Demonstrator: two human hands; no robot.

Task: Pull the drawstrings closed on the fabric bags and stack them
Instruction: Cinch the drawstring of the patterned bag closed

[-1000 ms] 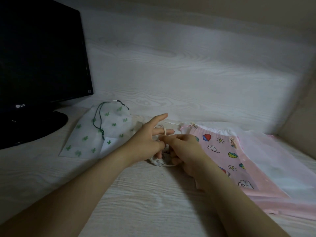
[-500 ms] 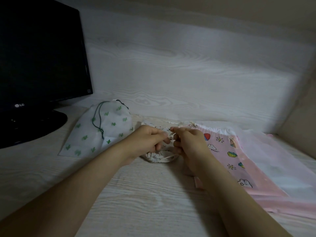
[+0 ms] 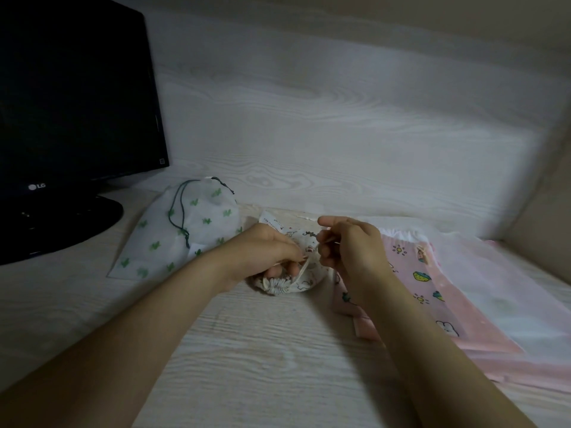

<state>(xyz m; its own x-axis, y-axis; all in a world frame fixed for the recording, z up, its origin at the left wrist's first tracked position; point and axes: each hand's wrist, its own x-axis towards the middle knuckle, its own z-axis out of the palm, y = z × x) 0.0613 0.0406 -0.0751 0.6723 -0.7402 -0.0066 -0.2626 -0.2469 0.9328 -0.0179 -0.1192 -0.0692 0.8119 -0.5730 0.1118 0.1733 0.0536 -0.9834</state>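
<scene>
The small printed bag (image 3: 309, 281) lies mid-desk (image 3: 262, 350), between a cactus-print bag (image 3: 185, 230) and a pink bag (image 3: 414, 282). Its mouth, at the near end, is already gathered into tight pleats. The bag is gripped just behind the mouth by the left hand (image 3: 262, 254), and the drawstring (image 3: 304, 267) is pinched and drawn taut by the right hand (image 3: 349, 248). This bag is judged nearly closed. The pink bag appears flat and ungathered, and stacking is not yet begun.

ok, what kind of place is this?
Probably a home desk nook: an LG monitor on its stand at left, a pale wood-grain desktop with matching back panel, and a cactus-print bag and pink bag laid out.
</scene>
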